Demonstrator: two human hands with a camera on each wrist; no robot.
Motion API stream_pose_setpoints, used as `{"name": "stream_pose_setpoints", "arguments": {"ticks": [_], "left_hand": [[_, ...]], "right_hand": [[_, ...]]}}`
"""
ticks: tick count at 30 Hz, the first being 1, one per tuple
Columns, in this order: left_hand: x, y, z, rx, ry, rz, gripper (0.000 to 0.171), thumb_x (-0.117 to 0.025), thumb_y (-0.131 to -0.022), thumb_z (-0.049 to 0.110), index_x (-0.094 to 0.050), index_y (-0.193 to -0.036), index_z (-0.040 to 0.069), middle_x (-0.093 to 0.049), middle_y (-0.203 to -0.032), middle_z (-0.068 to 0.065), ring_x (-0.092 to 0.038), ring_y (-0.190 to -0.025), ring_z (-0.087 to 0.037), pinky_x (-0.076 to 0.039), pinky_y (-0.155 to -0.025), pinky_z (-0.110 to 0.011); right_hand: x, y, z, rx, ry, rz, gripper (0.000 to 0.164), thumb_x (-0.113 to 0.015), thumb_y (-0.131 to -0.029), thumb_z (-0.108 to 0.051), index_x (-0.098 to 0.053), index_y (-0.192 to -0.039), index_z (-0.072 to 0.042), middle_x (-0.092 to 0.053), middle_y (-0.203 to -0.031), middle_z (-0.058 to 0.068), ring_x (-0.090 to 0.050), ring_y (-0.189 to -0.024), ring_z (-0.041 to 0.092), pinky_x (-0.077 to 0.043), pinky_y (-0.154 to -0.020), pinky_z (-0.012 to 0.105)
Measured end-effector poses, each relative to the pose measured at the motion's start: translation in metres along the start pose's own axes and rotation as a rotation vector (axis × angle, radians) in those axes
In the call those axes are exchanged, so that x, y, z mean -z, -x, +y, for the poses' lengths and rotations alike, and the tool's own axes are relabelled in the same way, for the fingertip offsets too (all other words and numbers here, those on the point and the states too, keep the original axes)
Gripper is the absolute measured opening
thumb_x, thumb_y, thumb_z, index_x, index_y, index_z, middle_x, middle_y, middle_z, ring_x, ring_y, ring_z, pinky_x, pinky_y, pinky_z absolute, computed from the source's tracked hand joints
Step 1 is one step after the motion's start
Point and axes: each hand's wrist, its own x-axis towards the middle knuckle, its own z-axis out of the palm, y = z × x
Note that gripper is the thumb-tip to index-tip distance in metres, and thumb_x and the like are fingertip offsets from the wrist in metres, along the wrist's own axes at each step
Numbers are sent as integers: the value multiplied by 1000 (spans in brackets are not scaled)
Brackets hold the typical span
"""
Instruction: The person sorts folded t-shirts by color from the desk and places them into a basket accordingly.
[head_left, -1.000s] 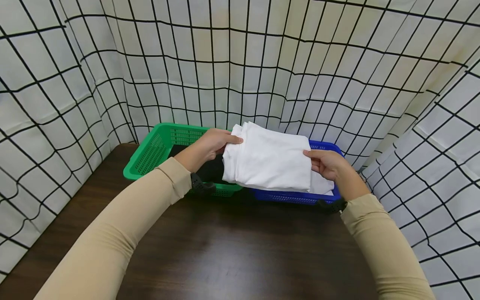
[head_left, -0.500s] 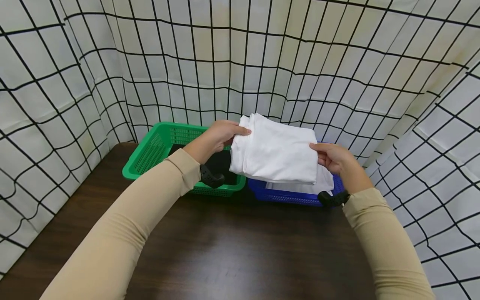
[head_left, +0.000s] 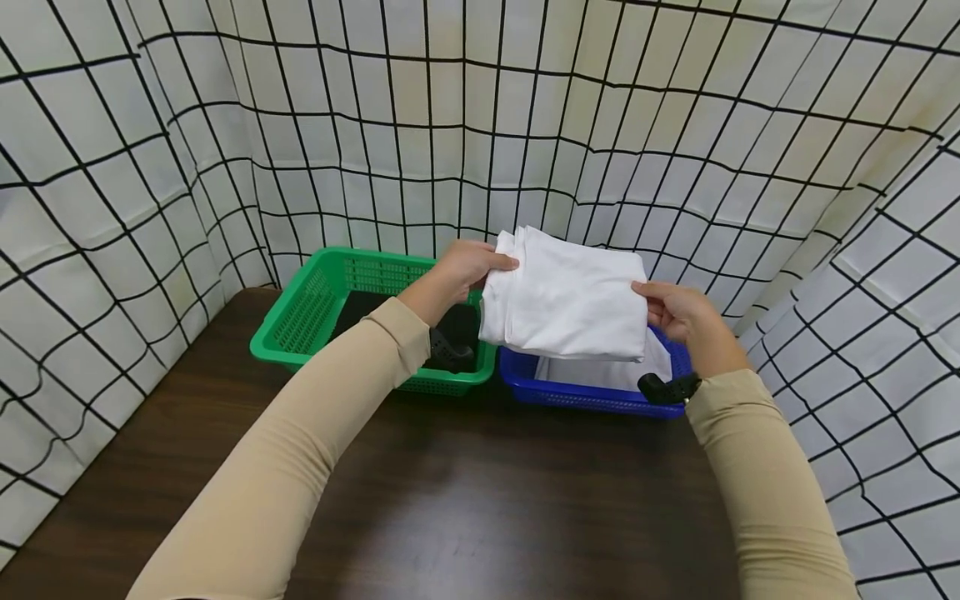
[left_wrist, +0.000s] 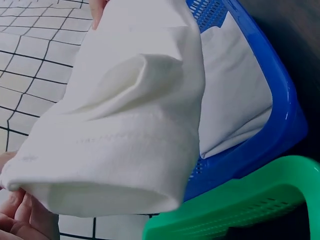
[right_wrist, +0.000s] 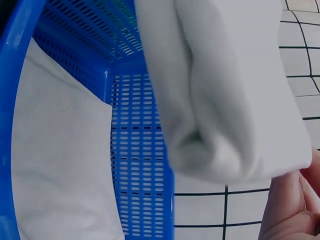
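Observation:
A folded white cloth (head_left: 573, 296), perhaps a garment, hangs in the air above the blue basket (head_left: 592, 398). My left hand (head_left: 472, 268) pinches its left edge, thumb on top. On the opposite edge, my right hand (head_left: 677, 312) pinches it between thumb and fingers. The left wrist view shows a stitched seam and an open fold on the held cloth (left_wrist: 120, 135). Below it, another folded white cloth (right_wrist: 65, 145) lies inside the blue basket, covering part of the slotted floor.
A green basket (head_left: 288, 321) stands left of the blue one, with dark folded fabric (head_left: 352, 310) inside. Both baskets rest at the back of a dark wooden table (head_left: 480, 500). White sheets with a black grid (head_left: 420, 150) enclose the back and sides.
Both hands have lifted the folded white cloth and carried it slightly to the right. More of the blue basket and the cloth inside it now shows. Both grips have stayed the same.

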Motion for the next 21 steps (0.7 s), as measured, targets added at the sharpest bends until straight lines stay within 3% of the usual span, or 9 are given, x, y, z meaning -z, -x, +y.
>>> {"name": "stream_pose_setpoints", "arguments": {"ticks": [5,12,21], "left_hand": [[-5,-7,-5,12,3,18,36,-75,-89,15,-69,-123,5,-73,-106,-10,-66,-72,-11,-56,-66,-23],[-9,-11,-11,35,-7,24,42,-74,-90,17,-65,-130,7,-70,-124,-13,-68,-86,-15,-57,-82,-29],[-19,-19,-18,38,23,41,48,-74,-90,16,-61,-135,6,-65,-131,-13,-67,-112,-25,-55,-98,-36]], "right_hand": [[3,-5,0,5,-17,-3,33,-59,-97,-2,-73,-69,-10,-73,-66,2,-73,-61,10,-60,-61,20],[4,-10,2,-2,0,38,33,-60,-97,-3,-72,-68,-11,-72,-65,1,-72,-59,10,-59,-60,19],[8,-12,3,-2,-32,32,32,-58,-98,-3,-72,-70,-11,-73,-66,2,-72,-59,10,-59,-60,19]]}}
